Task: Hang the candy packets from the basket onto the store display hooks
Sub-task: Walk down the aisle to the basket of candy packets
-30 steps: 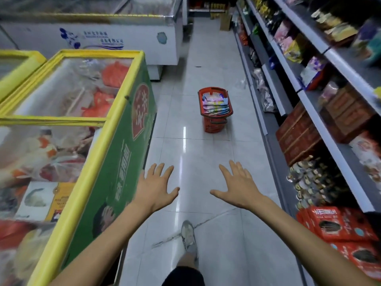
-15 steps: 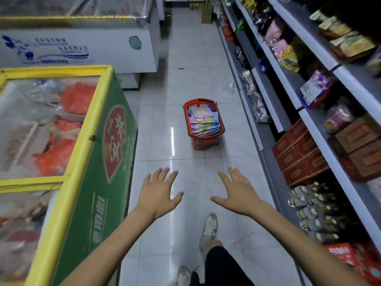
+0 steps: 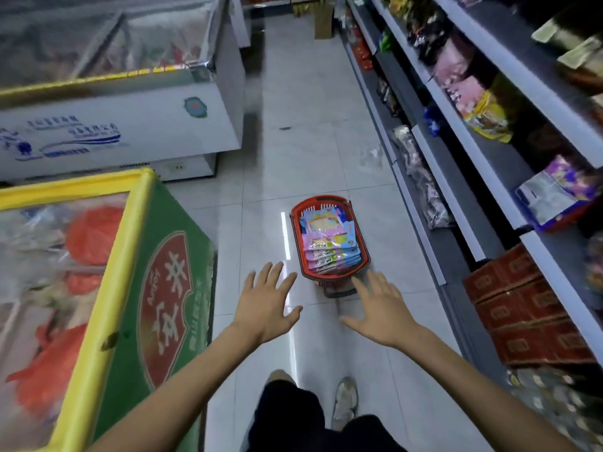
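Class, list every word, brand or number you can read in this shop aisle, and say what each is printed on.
"安井": red emblem on the green freezer.
"Anjoy": small, along the same emblem's edge.
Too blurred to read: blue print on the white freezer.
Too small to read: print on the candy packets and red cartons.

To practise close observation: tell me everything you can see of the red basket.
The basket is red, plastic-looking, oblong with rounded corners and a slotted far wall. It stands upright on the tiled floor in the aisle. A dark handle looks folded down at its near end. Stacked colourful packets fill it, touching its walls.
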`<state>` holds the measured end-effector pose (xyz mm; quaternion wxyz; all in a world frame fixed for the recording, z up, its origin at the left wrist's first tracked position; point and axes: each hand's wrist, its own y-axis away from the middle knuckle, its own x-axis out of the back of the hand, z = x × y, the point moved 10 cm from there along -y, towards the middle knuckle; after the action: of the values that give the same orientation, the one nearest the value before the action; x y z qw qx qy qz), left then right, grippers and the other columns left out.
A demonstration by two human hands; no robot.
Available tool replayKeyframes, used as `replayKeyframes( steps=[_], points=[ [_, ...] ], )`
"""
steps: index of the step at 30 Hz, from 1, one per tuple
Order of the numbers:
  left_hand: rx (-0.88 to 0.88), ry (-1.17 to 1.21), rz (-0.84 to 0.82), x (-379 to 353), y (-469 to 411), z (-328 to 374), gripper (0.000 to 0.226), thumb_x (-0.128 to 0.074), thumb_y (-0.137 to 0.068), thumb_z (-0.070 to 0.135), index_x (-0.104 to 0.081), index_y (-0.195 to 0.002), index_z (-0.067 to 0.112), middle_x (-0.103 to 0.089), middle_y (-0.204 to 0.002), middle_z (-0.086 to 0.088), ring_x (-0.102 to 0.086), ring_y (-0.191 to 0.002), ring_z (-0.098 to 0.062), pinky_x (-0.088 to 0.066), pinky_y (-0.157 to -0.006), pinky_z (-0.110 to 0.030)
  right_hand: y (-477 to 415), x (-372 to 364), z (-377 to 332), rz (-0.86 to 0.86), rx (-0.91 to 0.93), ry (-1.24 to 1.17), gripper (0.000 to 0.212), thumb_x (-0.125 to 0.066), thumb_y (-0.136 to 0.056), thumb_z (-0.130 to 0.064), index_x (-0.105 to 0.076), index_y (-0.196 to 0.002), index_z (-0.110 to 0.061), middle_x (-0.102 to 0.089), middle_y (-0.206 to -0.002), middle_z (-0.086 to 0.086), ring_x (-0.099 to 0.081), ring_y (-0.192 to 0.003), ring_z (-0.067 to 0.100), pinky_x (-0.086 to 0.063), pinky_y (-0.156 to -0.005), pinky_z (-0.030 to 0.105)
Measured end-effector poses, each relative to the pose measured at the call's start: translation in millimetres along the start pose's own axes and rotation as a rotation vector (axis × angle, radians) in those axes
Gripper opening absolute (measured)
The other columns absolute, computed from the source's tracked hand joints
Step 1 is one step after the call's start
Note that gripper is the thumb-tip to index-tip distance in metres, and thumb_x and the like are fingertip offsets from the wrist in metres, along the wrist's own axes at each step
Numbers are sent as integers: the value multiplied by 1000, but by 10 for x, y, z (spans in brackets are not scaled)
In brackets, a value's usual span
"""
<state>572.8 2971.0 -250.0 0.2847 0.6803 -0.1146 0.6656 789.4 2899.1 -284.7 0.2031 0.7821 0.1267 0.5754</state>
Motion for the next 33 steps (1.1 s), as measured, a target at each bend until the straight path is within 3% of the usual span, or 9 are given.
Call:
replayKeyframes(
  steps=[6,9,13,17,22,26,28,31,33],
  points=[
    [-138,-73,-44,226,-1479,-214,86,-33,-90,73,-29,-163,29,-27,-170,-13,-20,-158,-37,-17,-126,-62,-1002,440,219,46,-93,-53,112,-25,-74,-89,-13,-166,-26,-9,-173,14,-4,-160,37,-11,-129,50],
    [-273,-133,-141,198,-2290,-321,88,-34,-92,74,-16,-166,31,-14,-174,-12,-10,-160,-36,-9,-127,-62,-1501,552,359,62,-205,-95,108,-28,-78,-87,-14,-166,-26,-10,-173,15,-5,-160,37,-12,-129,51],
    [-468,-236,-218,191,-3333,-477,90,-34,-91,77,-15,-166,31,-11,-174,-12,-8,-161,-35,-6,-127,-61,-1997,675,468,80,-405,-209,120,-12,-67,-89,-15,-167,-22,-10,-173,18,-5,-160,38,-9,-128,51],
    [-644,-312,-232,298,-4096,-527,98,-17,-80,79,-17,-166,31,-16,-173,-11,-13,-160,-35,-9,-127,-58,-2196,757,464,99,-617,-361,116,-20,-71,-87,-14,-166,-23,-9,-172,18,-5,-160,38,-9,-128,50],
    [-786,-362,-247,244,-4682,-632,94,-25,-84,80,-16,-166,35,-20,-173,-8,-15,-160,-33,-11,-127,-60,-2258,716,297,115,-784,-478,102,-46,-89,-78,-7,-167,-25,-2,-174,13,0,-161,36,-3,-129,49],
    [-849,-409,-282,271,-4890,-767,102,-12,-75,78,-15,-166,33,-15,-174,-4,-9,-161,-29,-9,-128,-58,-2289,662,219,161,-887,-574,126,-20,-61,-93,-5,-167,-27,-1,-174,15,3,-161,36,-2,-129,50],
    [-871,-442,-276,302,-4959,-885,97,-19,-81,78,-15,-166,32,-15,-173,-6,-10,-160,-31,-10,-128,-60,-2351,612,135,167,-901,-590,131,-18,-57,-95,-3,-167,-27,-1,-174,15,4,-161,36,-2,-129,50],
    [-883,-478,-258,271,-5103,-1038,91,-37,-90,74,-13,-166,32,-15,-174,-8,-10,-161,-33,-11,-127,-60,-2534,474,70,176,-928,-609,124,-38,-69,-95,-3,-167,-27,-2,-174,14,2,-161,35,-4,-129,49],
    [-894,-483,-242,219,-5234,-1122,90,-39,-91,75,-14,-166,31,-18,-173,-9,-13,-160,-34,-14,-127,-61,-2720,371,50,171,-928,-597,117,-54,-81,-85,-2,-167,-25,-2,-173,15,2,-161,37,-4,-129,50]
  ],
)
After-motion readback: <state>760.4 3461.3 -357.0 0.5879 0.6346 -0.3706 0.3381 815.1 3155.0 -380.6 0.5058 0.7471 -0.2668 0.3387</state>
